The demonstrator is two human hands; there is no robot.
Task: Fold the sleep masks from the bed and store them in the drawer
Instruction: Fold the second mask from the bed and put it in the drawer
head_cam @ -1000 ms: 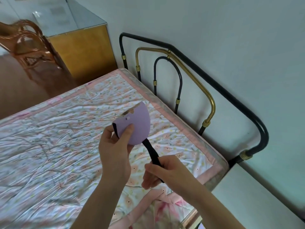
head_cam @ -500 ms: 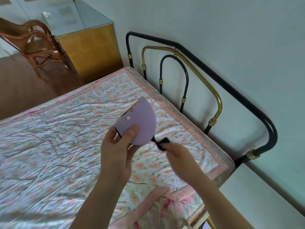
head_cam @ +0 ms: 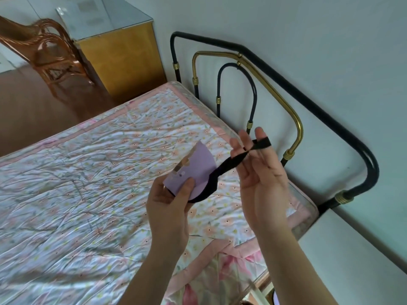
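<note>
A bed (head_cam: 72, 194) with a wrinkled floral quilt bordered in pink fills the left and centre of the frame, running from the lower left toward the upper centre. A pale wall occupies the upper right, and against it stands the metal headboard (head_cam: 326, 113), a black outer tube enclosing a brass arch and a smaller black loop, joined by brass collars. At the upper left, a yellow wooden cabinet (head_cam: 125, 60) with a glass top stands on the brown floor, with a rattan chair (head_cam: 48, 53) to its left at the frame's edge. A white flat surface (head_cam: 356, 245), the top of some furniture beside the bed, lies at the lower right. Both forearms rise from the bottom edge. The left hand (head_cam: 169, 210), centre frame, is closed on the lower edge of a folded lilac sleep mask (head_cam: 193, 170), thumb pressed on its front face, holding it above the quilt without contact. The right hand (head_cam: 262, 179), right of centre, is raised with the fingers spread and the palm turned toward the camera; the mask's black elastic strap (head_cam: 233, 161) runs up from the mask and loops over its fingers, drawn fairly taut toward the headboard.
</note>
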